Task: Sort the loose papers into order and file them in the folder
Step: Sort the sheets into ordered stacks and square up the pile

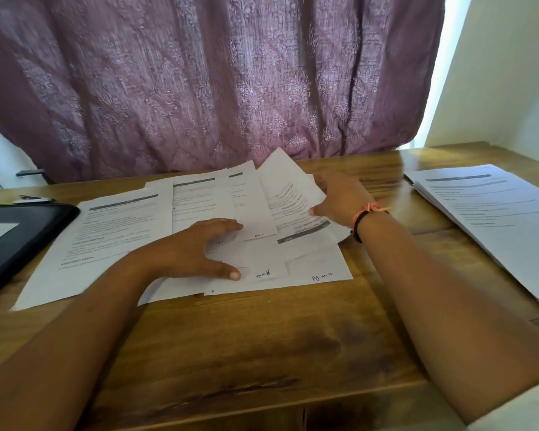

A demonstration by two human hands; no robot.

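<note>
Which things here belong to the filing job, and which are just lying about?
Job: loose papers under the left hand; raised sheet held by the right hand; black folder; stacked papers.
Lying about: small item behind the folder, too blurred to name; purple curtain.

Spread overlapping across the middle of the table (262,337), the loose papers (122,237) are seen white and printed, with corners page-numbered by hand; the black folder (28,237) is laid flat at left, and a neat stack (495,219) at right.
</note>
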